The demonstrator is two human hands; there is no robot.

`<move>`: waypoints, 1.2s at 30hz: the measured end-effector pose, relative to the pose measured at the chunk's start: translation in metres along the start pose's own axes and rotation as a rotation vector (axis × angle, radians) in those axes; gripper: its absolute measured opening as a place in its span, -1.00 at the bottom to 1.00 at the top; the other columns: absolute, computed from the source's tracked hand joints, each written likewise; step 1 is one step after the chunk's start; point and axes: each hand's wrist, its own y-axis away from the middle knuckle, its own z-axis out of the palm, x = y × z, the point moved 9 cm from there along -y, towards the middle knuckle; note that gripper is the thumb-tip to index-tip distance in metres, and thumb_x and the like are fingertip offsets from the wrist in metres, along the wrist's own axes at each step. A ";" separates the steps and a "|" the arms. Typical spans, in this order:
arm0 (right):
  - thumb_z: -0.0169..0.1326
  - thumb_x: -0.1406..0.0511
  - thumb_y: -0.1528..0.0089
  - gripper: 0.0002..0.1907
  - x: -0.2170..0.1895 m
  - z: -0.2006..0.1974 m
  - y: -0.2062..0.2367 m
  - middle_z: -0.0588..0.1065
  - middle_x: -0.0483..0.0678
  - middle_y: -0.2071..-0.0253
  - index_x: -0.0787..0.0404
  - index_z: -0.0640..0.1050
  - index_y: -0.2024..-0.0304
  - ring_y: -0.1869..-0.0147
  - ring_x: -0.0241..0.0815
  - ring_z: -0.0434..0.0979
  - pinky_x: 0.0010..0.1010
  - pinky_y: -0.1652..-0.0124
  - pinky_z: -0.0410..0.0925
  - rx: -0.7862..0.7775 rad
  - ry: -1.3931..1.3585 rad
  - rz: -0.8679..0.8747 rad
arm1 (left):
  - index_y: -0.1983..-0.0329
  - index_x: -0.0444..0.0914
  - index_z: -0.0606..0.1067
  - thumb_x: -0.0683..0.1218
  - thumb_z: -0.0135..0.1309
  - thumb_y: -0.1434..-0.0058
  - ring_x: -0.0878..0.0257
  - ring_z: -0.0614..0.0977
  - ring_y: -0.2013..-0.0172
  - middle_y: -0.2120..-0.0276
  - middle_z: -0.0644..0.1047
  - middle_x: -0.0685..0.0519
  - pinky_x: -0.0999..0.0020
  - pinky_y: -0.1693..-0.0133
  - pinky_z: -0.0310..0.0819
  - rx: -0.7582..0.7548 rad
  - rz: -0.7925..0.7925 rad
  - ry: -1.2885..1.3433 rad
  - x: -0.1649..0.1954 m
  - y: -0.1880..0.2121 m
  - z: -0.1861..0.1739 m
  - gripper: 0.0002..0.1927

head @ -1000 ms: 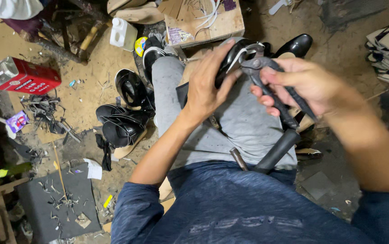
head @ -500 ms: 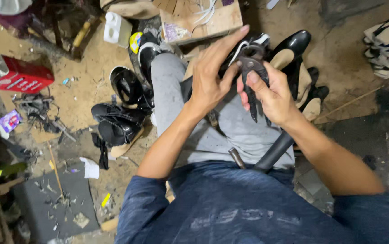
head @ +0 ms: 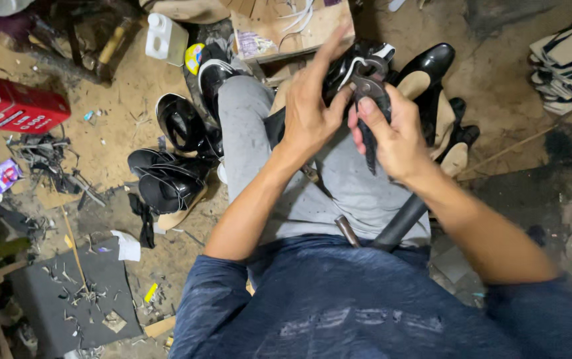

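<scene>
Two hands met over my lap on one glossy black shoe (head: 356, 63), which sat propped on a dark round post (head: 402, 223) rising between my grey-trousered knees (head: 246, 133). My left hand (head: 309, 116) lay against the side of the shoe, thumb pressed in and fingers loosely spread and lifted, steadying rather than gripping. My right hand (head: 396, 136) was closed around the handles of dull metal pincers (head: 369, 86), whose curved jaws sat at the shoe's edge; whether they had bitten the material I could not tell. I judged that the work wanted a short, firm pull with the shoe braced hard against the post, my left thumb clear of the jaws. The shoe's upper looked smooth and shiny, like patent leather, the pincers worn and matt. On the dirt floor (head: 120, 100) to my left lay more shiny black shoe uppers (head: 169, 183), a red box (head: 16, 110), a white plastic bottle (head: 165, 38) and scattered offcuts (head: 53, 159).
</scene>
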 end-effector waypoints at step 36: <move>0.07 0.23 -0.40 -0.65 -0.026 -0.009 -0.047 0.45 0.34 0.37 0.46 0.38 0.22 0.20 0.36 0.52 0.05 0.19 0.34 -0.153 0.973 -0.065 | -0.44 -0.09 0.29 -0.30 0.20 -0.24 -0.05 0.61 -0.11 -0.22 0.53 -0.07 0.24 -0.11 0.54 0.085 0.115 -0.050 -0.015 -0.005 0.001 -0.29</move>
